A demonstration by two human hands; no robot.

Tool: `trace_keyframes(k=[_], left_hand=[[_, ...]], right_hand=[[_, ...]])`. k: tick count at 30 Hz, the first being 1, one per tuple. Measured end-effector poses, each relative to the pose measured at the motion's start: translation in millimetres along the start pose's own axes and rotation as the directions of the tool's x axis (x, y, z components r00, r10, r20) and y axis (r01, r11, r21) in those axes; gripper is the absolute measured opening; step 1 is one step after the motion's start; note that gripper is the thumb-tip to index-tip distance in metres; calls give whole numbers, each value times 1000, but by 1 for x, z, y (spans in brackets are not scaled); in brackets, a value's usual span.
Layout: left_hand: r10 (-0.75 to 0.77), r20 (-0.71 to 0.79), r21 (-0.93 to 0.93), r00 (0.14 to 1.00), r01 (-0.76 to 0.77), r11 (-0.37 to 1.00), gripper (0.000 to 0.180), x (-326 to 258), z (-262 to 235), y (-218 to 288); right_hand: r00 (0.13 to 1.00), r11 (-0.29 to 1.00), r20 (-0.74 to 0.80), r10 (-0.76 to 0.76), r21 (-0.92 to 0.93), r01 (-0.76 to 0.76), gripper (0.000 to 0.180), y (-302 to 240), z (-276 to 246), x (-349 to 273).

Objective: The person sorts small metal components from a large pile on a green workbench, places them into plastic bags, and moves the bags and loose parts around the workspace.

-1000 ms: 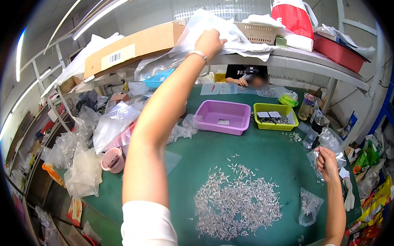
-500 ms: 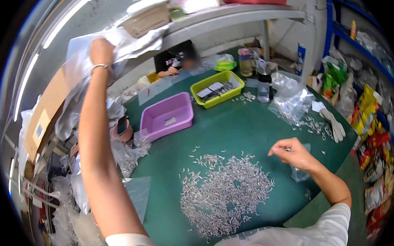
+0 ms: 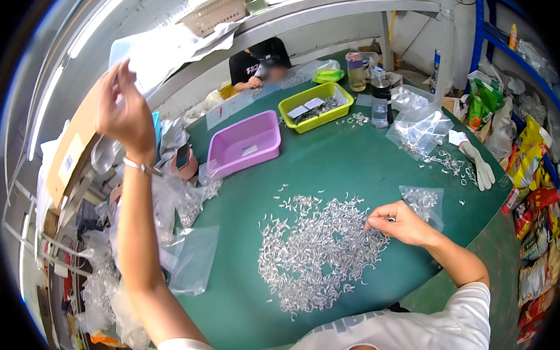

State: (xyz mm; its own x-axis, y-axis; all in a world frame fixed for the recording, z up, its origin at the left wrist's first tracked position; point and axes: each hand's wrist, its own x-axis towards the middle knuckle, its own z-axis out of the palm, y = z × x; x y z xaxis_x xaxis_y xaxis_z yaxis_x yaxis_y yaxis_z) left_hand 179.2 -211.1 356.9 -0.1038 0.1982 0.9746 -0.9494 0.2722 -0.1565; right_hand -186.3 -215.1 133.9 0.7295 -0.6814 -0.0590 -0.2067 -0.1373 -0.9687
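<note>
A wide, loose heap of small curved silvery metal pieces (image 3: 314, 260) is spread over the green tabletop. At its right edge is my right hand (image 3: 399, 224), thumb and fingers pinched together low over the outermost pieces; anything between the fingertips is too small to make out. Just beyond that hand lies a clear plastic bag (image 3: 424, 202) with similar metal pieces in it. My left hand (image 3: 127, 115), a bracelet at its wrist, is raised at the upper left in front of a shelf edge. Its fingers are loosely apart and hold nothing that I can see.
Beyond the heap stand a purple basin (image 3: 245, 145) and a yellow-green basin (image 3: 318, 109) with metal parts. A bottle (image 3: 380, 103), a cotton glove (image 3: 477, 165) and an empty-looking clear bag (image 3: 196, 261) flank the work area. Another person (image 3: 257, 64) sits across the table.
My left hand has come away from the plastic sheeting by the shelf and its fingers have opened. My right hand has moved left to the heap's edge, uncovering the bag of pieces.
</note>
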Motion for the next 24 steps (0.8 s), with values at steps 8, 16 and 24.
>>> trace_keyframes(k=[8,16,24], left_hand=[[123,211,-452,970,-15,892,12,-90,-89,135],[105,685,-479,721,337,810,21,-182,-103,219],[186,813,-470,552,432,770,32,-213,-118,240]], right_hand=[[976,948,54,-210,257,190,27,-4,59,-9],[993,731,-12,-116,676,93,38,9,96,-26],[989,538,-47,139,842,-36,10,39,90,-23]])
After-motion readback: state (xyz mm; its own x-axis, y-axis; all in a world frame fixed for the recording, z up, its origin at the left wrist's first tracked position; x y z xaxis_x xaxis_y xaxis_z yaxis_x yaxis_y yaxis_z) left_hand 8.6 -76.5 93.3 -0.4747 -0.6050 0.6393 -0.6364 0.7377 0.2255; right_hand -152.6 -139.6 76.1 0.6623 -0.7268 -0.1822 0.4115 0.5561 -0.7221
